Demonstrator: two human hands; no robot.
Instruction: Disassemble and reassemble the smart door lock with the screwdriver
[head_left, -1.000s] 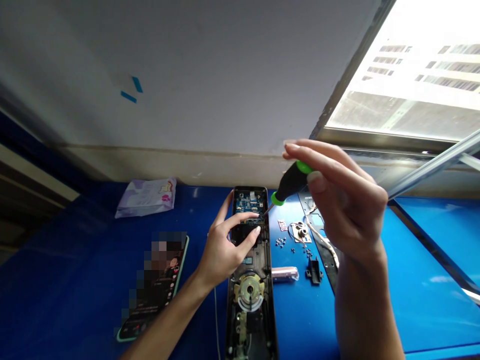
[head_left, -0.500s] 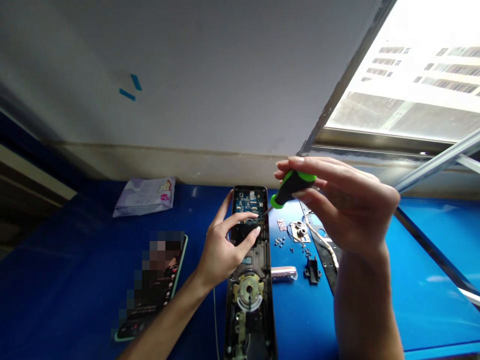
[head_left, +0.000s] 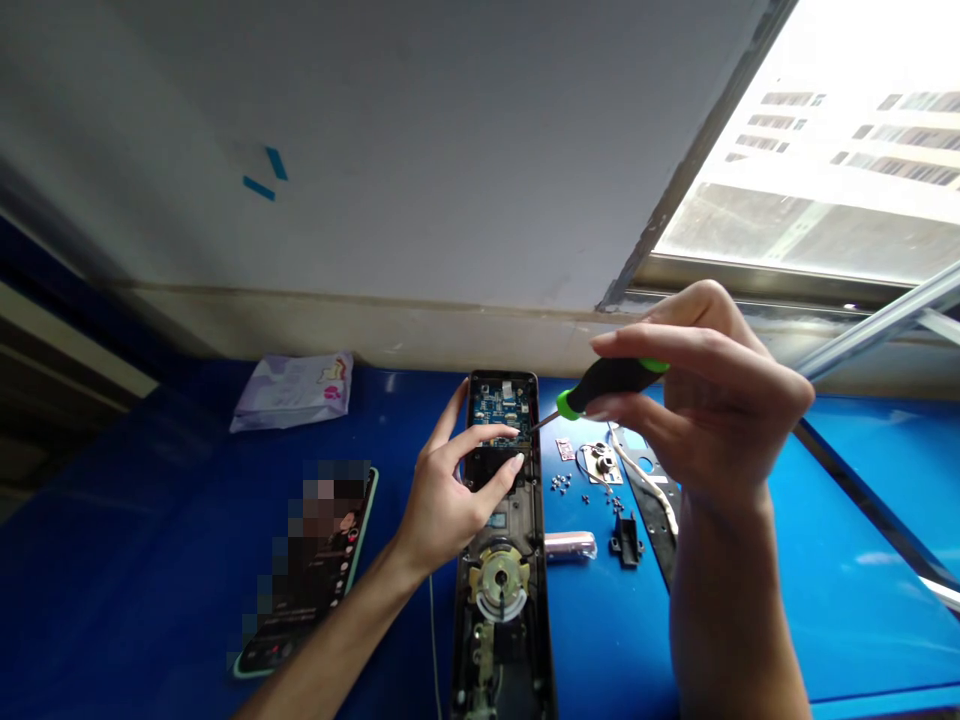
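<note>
At frame centre, the lock (head_left: 501, 540) is steadied by the left hand (head_left: 450, 495); the screwdriver (head_left: 606, 384) is gripped by the right hand (head_left: 705, 400). The tip should be kept seated squarely on the board (head_left: 501, 405).

A long, dark lock body (head_left: 504, 540) lies opened lengthwise on the blue table (head_left: 150, 540), its blue circuit board (head_left: 501, 405) at the far end and a brass disc (head_left: 500, 578) nearer, while a black screwdriver (head_left: 607, 385) with green trim slants its tip onto the board's right edge.
</note>
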